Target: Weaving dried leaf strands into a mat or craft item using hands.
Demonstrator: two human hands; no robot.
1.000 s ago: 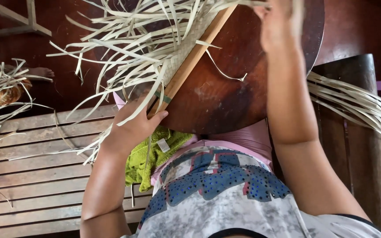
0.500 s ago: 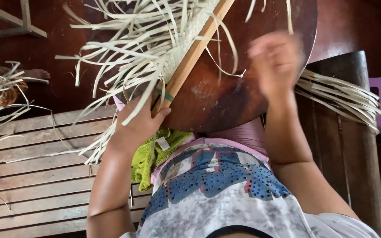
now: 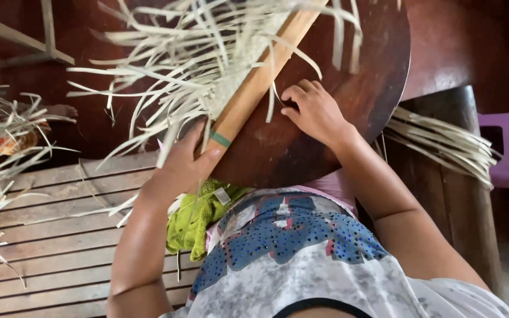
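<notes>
The round dark wooden board fills my lap and leans out over the slatted wooden bench. Across it lies the woven palm-strip piece, a short plaited band hugging the wooden slat, with a great many loose strips fanning off to the left and up. I judge the weaving to be at an early stage: only that narrow band beside the slat is plaited, and nearly all the strip length is unworked. A bundle of spare strips lies on the post at my right, and more are scattered at the far left. A green cloth is tucked under the board against my body.

My left hand clasps the near end of the slat, fingers curled round it and thumb on top, just below its green band. My right hand rests on the board beside the slat, fingertips drawn together around a single strip; blur keeps me from saying for sure that it is pinched.

A second ago that right hand was up at the top edge of the view, and half a second ago it was blurred in mid-air; now it is down on the board. The left grip has not changed.
</notes>
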